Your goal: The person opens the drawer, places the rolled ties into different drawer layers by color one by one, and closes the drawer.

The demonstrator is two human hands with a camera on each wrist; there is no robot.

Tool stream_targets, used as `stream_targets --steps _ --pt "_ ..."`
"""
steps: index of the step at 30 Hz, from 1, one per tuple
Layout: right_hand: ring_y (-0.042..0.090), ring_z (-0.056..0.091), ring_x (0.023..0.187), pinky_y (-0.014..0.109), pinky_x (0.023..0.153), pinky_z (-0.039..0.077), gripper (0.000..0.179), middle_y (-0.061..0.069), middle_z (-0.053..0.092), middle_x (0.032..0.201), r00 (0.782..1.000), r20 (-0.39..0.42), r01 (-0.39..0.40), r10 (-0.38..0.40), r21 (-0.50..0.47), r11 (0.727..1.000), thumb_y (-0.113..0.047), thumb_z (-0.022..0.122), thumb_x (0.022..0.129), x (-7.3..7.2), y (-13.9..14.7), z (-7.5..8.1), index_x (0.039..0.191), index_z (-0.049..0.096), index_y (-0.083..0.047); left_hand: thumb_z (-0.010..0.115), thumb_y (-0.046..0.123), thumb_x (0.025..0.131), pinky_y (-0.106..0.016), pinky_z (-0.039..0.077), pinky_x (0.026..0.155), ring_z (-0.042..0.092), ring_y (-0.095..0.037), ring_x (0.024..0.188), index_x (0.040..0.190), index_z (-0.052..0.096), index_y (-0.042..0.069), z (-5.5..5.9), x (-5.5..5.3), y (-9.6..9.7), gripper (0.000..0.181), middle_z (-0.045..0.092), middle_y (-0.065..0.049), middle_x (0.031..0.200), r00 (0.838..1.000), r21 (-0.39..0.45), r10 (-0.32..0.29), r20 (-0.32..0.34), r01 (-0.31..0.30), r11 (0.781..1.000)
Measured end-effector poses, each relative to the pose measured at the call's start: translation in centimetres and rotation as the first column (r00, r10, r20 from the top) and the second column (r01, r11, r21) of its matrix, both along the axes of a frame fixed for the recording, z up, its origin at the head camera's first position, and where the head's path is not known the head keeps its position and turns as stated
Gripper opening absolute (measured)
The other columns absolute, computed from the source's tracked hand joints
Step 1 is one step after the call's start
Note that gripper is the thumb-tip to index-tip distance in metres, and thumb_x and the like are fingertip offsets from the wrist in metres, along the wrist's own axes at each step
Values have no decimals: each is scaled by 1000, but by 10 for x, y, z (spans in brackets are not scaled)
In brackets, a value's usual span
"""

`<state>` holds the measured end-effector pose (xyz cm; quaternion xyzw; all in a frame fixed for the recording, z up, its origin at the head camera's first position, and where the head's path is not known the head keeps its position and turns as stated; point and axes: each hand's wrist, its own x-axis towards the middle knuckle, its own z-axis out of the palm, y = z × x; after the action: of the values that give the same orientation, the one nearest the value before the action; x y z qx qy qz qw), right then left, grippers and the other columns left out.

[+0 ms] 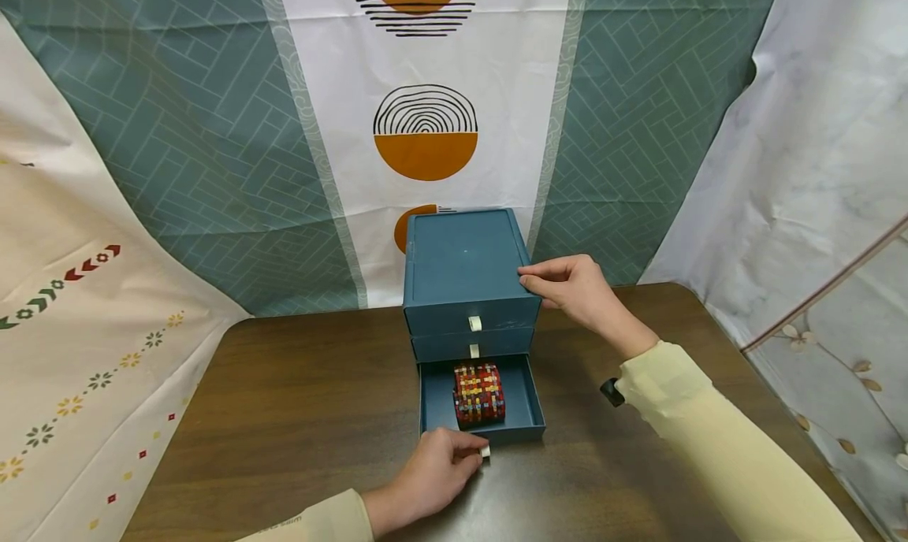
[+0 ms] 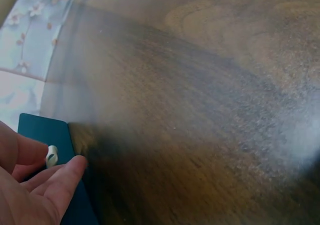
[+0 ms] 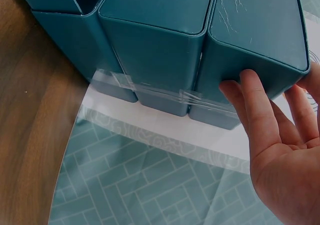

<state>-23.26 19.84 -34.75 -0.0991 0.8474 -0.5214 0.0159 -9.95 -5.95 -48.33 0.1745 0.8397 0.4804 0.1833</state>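
A dark teal three-drawer organizer [image 1: 464,258] stands on the table against the hanging cloth. Its bottom drawer [image 1: 523,432] is pulled out, and in it lies a rounded, woven-looking piece [image 1: 479,392] in red, yellow and blue. At that drawer's front, my left hand [image 1: 436,471] pinches the small pale pull tab [image 2: 52,156] with thumb and fingertips. My right hand [image 1: 571,290] rests on the organizer's upper right edge; in the right wrist view, fairly straight fingers [image 3: 257,102] press its side, while others reach over the top edge. The upper two drawers are closed.
The brown wooden table [image 1: 305,408] spreads to both sides of the organizer. Behind it hangs a green and white cloth [image 1: 454,61]. Patterned cloths hang at the left [image 1: 92,353] and right [image 1: 801,250]. Clear tape [image 3: 165,92] runs along the organizer's side.
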Motion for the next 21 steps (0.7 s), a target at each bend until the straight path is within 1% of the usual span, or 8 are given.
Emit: stream_targets --steps 4,7,11,15,19,21 --pt "15 64 100 44 80 55 31 -1 68 113 1000 5 2 -2 -5 1000 -42 69 82 1 0 0 107 72 -25 62 9 88 -15 51 61 67 -6 80 107 71 8 -1 1 0 21 72 -1 100 1000 18 2 14 -3 1000" --pt "15 64 100 42 80 56 31 0 68 113 1000 6 -2 2 2 1000 -42 69 82 1 0 1 108 72 -25 62 10 88 -15 52 62 67 -5 82 107 71 9 -2 1 0 21 72 -1 101 1000 23 8 10 -9 1000" --pt "17 64 102 42 81 55 34 2 67 115 1000 8 -18 18 17 1000 -42 68 83 1 1 1 111 71 -23 63 12 89 -15 52 65 64 -1 88 105 73 12 -4 0 0 19 72 1 103 999 4 15 -28 -15 1000" --pt "19 64 102 45 82 55 34 3 67 115 1000 14 -28 28 18 999 -42 68 83 1 1 1 111 71 -23 63 14 89 -16 51 65 62 2 88 103 74 15 -5 -2 -1 18 72 3 102 997 -27 29 -76 -32 999" --pt "18 64 102 44 82 55 34 3 67 115 1000 11 -28 28 19 999 -43 68 83 1 2 1 111 70 -23 64 14 88 -16 51 64 63 2 88 101 74 16 -7 -3 -1 17 72 4 100 994 -35 43 -104 -47 998" --pt "17 64 101 44 81 55 34 2 67 115 1000 5 -21 21 15 1000 -42 68 83 1 1 1 110 71 -23 64 14 88 -16 51 64 63 2 89 100 75 16 -7 -3 -1 16 72 5 99 993 -32 46 -108 -49 998"
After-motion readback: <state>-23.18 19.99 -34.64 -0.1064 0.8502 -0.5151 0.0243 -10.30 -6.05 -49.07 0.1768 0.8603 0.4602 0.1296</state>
